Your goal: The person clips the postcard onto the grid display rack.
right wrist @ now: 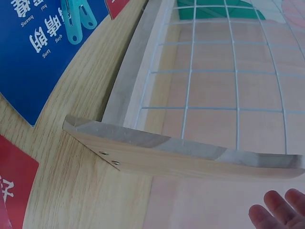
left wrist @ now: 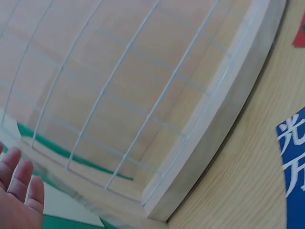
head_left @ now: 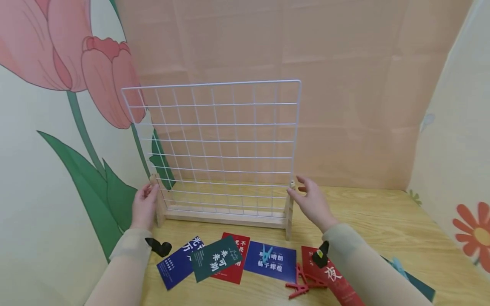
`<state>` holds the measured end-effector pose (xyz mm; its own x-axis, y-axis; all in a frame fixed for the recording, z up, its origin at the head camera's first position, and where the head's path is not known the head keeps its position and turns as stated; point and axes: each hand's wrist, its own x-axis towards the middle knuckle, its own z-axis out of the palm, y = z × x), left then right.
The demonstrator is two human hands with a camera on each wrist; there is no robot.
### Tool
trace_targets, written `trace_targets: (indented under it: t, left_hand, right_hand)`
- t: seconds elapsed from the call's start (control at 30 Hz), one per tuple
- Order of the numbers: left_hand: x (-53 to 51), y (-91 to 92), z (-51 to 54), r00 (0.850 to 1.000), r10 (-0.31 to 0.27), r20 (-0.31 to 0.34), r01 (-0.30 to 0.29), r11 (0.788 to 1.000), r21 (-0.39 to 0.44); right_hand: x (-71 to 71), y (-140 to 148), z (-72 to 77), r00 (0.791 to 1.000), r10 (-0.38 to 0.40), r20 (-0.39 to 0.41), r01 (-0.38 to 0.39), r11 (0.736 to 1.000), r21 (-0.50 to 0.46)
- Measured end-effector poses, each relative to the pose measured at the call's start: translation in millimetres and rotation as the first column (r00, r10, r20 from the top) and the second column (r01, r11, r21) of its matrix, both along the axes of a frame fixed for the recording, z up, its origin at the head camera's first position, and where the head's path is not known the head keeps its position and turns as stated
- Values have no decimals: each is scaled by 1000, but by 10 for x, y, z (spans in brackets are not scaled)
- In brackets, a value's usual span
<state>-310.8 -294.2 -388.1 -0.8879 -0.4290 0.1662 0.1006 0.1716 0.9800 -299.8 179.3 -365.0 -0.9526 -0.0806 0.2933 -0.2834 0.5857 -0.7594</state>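
A white wire grid panel (head_left: 216, 140) stands upright in a wooden base (head_left: 226, 217) with a post at either end. My left hand (head_left: 144, 208) is beside the left wooden post (head_left: 160, 199), its fingers loosely bent; in the left wrist view the fingers (left wrist: 21, 183) hold nothing. At the other end, my right hand (head_left: 314, 205) is next to the top of the right wooden post (head_left: 289, 210), thumb and fingers spread apart. The right wrist view shows its fingertips (right wrist: 274, 205) relaxed near that post; whether the thumb touches the wood I cannot tell.
Before the stand lie a blue card (head_left: 177, 265), a green card (head_left: 216, 258), a red card (head_left: 232, 276) and another blue card (head_left: 256, 267) bearing a light-blue clothespin (head_left: 266, 253). Red clothespins (head_left: 300, 289) lie by a red card (head_left: 337, 280). A dark green card (head_left: 421, 287) is farther right.
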Motion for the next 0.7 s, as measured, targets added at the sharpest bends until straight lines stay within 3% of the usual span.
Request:
trace_targets:
  t: [0.17, 0.3, 0.6, 0.7]
  left_hand:
    - [-60, -110, 35, 999, 35, 5, -35, 999, 4]
    - [-153, -159, 63, 999, 33, 17, -32, 997, -70]
    - [-346, -244, 116, 995, -43, 93, 63, 973, -224]
    - [-373, -275, 133, 992, -59, 112, 90, 952, -292]
  right_hand:
    - [-27, -18, -20, 1000, 13, 13, -13, 1000, -13]
    - [-29, -26, -16, 1000, 5, 19, -5, 1000, -8]
    - [-36, -56, -16, 999, -22, 40, 22, 1000, 11]
    - [-44, -65, -31, 999, -38, 32, 37, 999, 38]
